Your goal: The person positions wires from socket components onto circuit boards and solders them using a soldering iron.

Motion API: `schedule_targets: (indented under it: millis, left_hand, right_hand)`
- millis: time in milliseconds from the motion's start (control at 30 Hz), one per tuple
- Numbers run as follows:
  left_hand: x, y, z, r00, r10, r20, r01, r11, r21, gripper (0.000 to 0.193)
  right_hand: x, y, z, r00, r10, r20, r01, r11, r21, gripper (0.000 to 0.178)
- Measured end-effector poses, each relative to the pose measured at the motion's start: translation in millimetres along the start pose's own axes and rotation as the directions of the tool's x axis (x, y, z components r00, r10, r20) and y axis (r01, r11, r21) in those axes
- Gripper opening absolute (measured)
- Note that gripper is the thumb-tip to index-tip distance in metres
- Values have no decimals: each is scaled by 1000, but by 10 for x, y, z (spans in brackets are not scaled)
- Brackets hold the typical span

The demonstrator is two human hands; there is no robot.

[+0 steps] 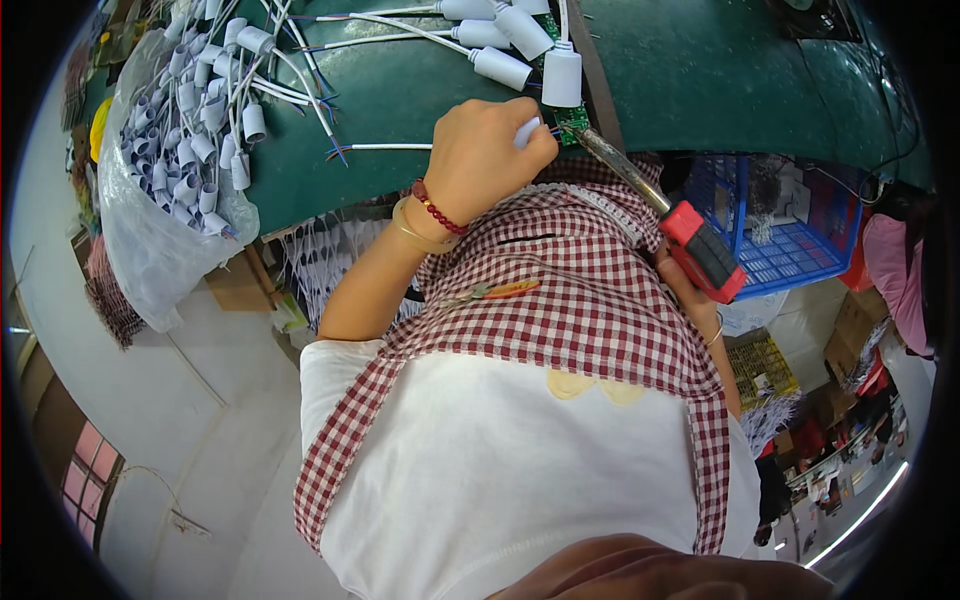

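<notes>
My left hand (pixel 490 150) is closed around a small white plastic lamp socket (pixel 526 132), only part of which shows between the fingers. A white cable (pixel 388 147) with bare-looking coloured ends sticks out on the left side of that hand. Just right of the fingertips lies a small green circuit board (pixel 573 124), with thin wires at its edge. A soldering iron (pixel 704 250) with a red and black handle points at the board, its metal tip on or right beside it. My right hand (pixel 686 290) grips the handle from below, its fingers partly hidden.
Several white sockets with cables (pixel 500 68) lie at the table's far middle, beside a raised bar (pixel 598 90). A clear plastic bag (pixel 140 235) full of sockets hangs over the left edge of the green table (pixel 385 100). A blue basket (pixel 790 250) stands at the right.
</notes>
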State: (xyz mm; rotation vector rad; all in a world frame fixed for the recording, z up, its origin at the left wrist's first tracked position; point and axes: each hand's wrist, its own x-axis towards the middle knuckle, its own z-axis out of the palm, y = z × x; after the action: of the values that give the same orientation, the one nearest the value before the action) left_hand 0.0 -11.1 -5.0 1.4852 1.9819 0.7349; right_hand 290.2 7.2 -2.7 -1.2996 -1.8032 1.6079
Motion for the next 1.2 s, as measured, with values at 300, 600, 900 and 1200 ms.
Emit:
schedule_targets:
  millis: [300, 600, 900, 1200]
  left_hand:
    - [23, -13, -25, 999, 5, 38, -6, 1000, 20, 20]
    - [32, 4, -29, 999, 11, 41, -12, 1000, 17, 20]
    - [24, 7, -27, 999, -15, 49, 15, 1000, 5, 21]
    - [24, 8, -25, 998, -26, 53, 25, 1000, 8, 22]
  right_hand:
    - [-23, -18, -3, 999, -15, -39, 15, 1000, 7, 17]
    - [-38, 35, -14, 996, -89, -2, 89, 995, -47, 16]
    - [-15, -31, -9, 997, -67, 24, 70, 987, -143, 16]
    - [-88, 44, -50, 999, -28, -15, 28, 1000, -10, 18]
